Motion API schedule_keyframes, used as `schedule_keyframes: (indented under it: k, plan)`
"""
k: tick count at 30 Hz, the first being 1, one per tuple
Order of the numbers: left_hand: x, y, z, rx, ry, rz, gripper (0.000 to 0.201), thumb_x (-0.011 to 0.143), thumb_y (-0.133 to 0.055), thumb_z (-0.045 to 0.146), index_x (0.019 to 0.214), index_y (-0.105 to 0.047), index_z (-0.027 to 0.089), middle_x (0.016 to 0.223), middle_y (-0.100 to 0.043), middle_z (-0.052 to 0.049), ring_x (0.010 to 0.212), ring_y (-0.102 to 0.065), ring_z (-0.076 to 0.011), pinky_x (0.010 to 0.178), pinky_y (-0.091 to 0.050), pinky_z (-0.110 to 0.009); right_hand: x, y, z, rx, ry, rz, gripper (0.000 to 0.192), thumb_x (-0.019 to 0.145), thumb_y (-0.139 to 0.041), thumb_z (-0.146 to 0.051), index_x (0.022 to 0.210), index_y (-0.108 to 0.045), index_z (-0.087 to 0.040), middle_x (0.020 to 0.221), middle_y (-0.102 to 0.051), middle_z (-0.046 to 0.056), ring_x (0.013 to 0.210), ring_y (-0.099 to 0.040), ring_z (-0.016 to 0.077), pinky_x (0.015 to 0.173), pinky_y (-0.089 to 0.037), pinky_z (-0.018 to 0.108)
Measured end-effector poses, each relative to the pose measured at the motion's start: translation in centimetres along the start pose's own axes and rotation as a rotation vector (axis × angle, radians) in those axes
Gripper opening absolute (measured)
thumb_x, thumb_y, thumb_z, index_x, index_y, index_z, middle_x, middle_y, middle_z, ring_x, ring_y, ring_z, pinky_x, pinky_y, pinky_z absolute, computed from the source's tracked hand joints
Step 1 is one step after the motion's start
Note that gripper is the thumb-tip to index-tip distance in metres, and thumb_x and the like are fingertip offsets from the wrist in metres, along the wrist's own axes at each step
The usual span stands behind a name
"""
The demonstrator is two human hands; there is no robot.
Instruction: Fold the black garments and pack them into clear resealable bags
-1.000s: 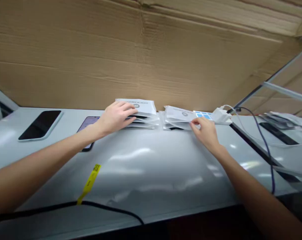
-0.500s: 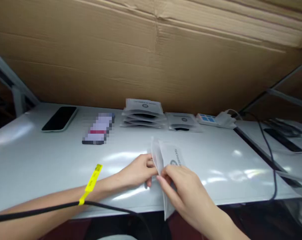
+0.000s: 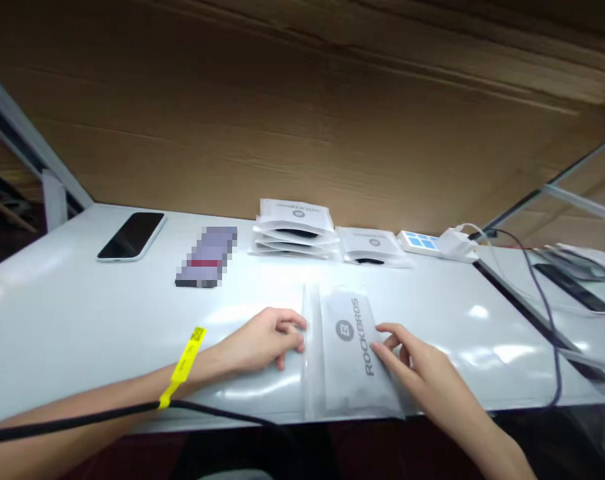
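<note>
A flat grey packet printed ROCKBROS, in a clear plastic sleeve [image 3: 349, 353], lies on the white table [image 3: 82, 313] near its front edge. My left hand [image 3: 262, 340] rests at the sleeve's left edge, fingertips touching it. My right hand [image 3: 422, 373] lies at the packet's right side, fingers spread on it. Further back stand two stacks of the same packets: a taller one [image 3: 295, 227] and a lower one [image 3: 372, 245].
A dark phone [image 3: 131, 235] and a blurred-out phone [image 3: 207, 257] lie at the back left. A white charger block [image 3: 449, 243] with cables sits at the back right. A black cable with a yellow tag [image 3: 185, 363] crosses the front edge. A cardboard wall stands behind.
Both hands left the stacks at the back and came to the front edge with one packet. It was held upright half a second ago and now lies flat on the table.
</note>
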State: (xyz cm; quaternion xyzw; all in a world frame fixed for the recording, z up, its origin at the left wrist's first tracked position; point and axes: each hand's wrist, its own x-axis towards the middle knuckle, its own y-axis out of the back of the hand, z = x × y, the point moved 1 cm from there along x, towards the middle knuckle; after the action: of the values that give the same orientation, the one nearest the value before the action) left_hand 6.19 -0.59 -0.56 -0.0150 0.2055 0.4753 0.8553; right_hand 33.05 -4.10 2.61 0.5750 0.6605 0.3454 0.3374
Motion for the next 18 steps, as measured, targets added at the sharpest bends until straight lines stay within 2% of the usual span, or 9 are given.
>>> schedule_keyframes:
  k: [2,7,13,18]
  plan:
    - [0.1,0.0,0.2,0.019,-0.016,-0.009,0.030,0.082,-0.056,0.032,0.107,-0.065,0.020,0.087,-0.072,-0.004,0.049,-0.054,-0.0128,0.046,-0.033,-0.026,-0.2,-0.4,-0.1,0.035,-0.030,-0.001,0.035,0.089,-0.049,-0.051,0.107,-0.065,-0.025,0.080,-0.072,0.003,0.068,-0.068,0.0231,0.063,-0.053,0.034]
    - [0.1,0.0,1.3,0.045,-0.071,-0.070,0.028,0.083,-0.055,0.037,0.099,-0.068,0.017,0.076,-0.064,-0.001,0.051,-0.052,-0.0112,0.042,-0.029,-0.022,-0.5,-1.2,-0.7,0.124,-0.085,-0.050,0.044,0.089,-0.048,-0.053,0.119,-0.061,-0.023,0.085,-0.071,0.003,0.071,-0.068,0.0211,0.065,-0.053,0.032]
    - [-0.1,0.2,2.2,-0.085,-0.026,-0.058,0.041,0.083,-0.059,0.046,0.112,-0.061,0.017,0.081,-0.065,-0.002,0.054,-0.053,-0.0118,0.039,-0.031,-0.020,-0.4,-2.2,-1.9,0.211,-0.024,-0.016,0.046,0.092,-0.045,-0.049,0.128,-0.057,-0.022,0.085,-0.070,0.004,0.075,-0.067,0.0204,0.070,-0.054,0.032]
    - [-0.1,0.1,2.8,-0.235,0.062,-0.124,0.040,0.079,-0.066,0.048,0.105,-0.064,0.017,0.069,-0.060,0.001,0.047,-0.044,-0.0077,0.038,-0.024,-0.018,-0.3,-2.7,-3.1,0.214,0.046,-0.001,0.045,0.096,-0.040,-0.044,0.133,-0.054,-0.023,0.088,-0.070,0.005,0.077,-0.067,0.0196,0.075,-0.054,0.032]
